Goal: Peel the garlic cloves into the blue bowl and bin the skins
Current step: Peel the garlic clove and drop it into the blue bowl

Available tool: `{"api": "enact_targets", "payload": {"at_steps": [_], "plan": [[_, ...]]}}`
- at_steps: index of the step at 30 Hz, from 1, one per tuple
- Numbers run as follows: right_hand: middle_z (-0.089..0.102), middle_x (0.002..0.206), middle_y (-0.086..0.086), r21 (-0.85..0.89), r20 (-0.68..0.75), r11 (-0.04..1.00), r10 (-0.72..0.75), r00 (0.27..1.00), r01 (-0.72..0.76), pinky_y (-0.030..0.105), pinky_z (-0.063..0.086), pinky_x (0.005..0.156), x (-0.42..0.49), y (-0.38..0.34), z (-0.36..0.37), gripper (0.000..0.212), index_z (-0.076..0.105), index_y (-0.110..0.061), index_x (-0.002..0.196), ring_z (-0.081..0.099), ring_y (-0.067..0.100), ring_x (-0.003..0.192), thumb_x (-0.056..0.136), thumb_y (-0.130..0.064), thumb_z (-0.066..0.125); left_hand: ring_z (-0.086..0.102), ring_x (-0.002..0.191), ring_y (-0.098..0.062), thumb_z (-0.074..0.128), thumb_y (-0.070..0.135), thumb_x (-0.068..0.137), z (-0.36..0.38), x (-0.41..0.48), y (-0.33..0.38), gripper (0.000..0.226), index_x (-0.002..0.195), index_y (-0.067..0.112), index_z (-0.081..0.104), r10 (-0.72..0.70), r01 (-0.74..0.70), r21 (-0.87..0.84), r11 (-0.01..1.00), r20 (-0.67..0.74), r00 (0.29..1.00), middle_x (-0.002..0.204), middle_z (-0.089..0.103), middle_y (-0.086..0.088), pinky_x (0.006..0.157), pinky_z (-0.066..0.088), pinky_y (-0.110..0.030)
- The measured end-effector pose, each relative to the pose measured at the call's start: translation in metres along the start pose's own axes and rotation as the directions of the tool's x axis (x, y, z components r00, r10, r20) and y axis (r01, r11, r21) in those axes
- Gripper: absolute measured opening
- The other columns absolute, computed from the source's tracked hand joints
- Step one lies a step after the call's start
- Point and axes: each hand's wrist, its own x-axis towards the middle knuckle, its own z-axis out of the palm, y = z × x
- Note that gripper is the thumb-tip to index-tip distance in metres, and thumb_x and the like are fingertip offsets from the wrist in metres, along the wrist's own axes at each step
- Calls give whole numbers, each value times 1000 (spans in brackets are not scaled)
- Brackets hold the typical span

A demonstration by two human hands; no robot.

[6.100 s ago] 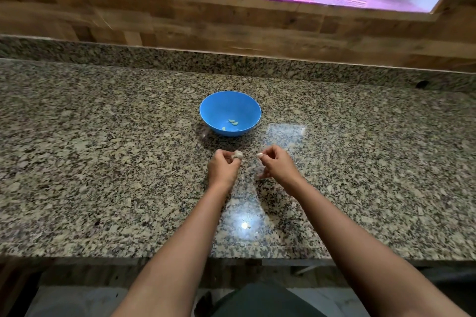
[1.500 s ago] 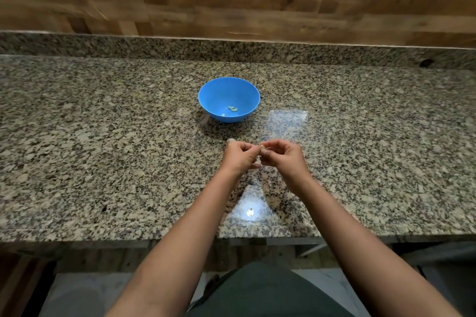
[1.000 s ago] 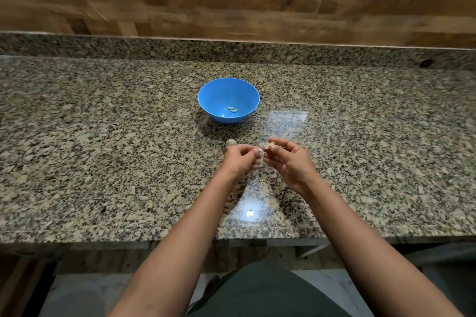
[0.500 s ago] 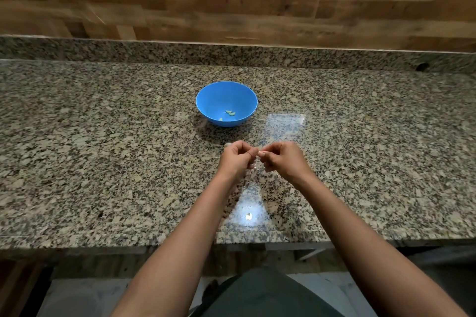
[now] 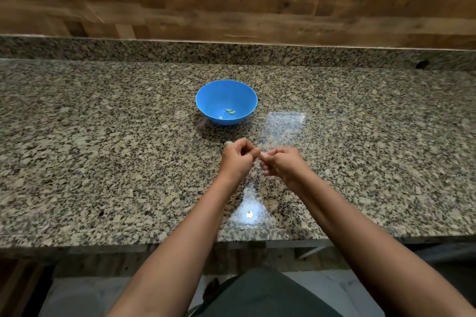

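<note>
A blue bowl [image 5: 206,100] stands on the granite counter [image 5: 103,152] with a few pale peeled garlic cloves [image 5: 230,111] at its bottom. Just in front of it my left hand [image 5: 237,159] and my right hand [image 5: 282,162] meet, fingers curled and fingertips together, pinching a small garlic clove [image 5: 257,155] that is almost wholly hidden between them. A pale bit, perhaps another clove [image 5: 227,143], peeks out behind my left hand's knuckles.
The counter ends at a raised granite backsplash [image 5: 231,51] under a wood-panelled wall and a window sill. Its front edge [image 5: 128,244] runs close to my body. A glare patch [image 5: 248,212] lies between my forearms. No bin is in view.
My hands were apart six seconds ago, came together, spread briefly a second ago, and are pinched together again now. The bowl and its cloves have not moved.
</note>
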Motion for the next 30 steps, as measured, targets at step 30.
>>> {"api": "enact_targets", "payload": {"at_steps": [30], "plan": [[63,81,14,435,137,890,86,987,-138,22,56,56,1,-6,-8,9,62,4,90,61,20,71,89,3,52,52,56,-8,48,16,96,-1,1,11,18,86,5,58,-237,345,-324,881,330,914,69,57,-3,49,45,-17]]}}
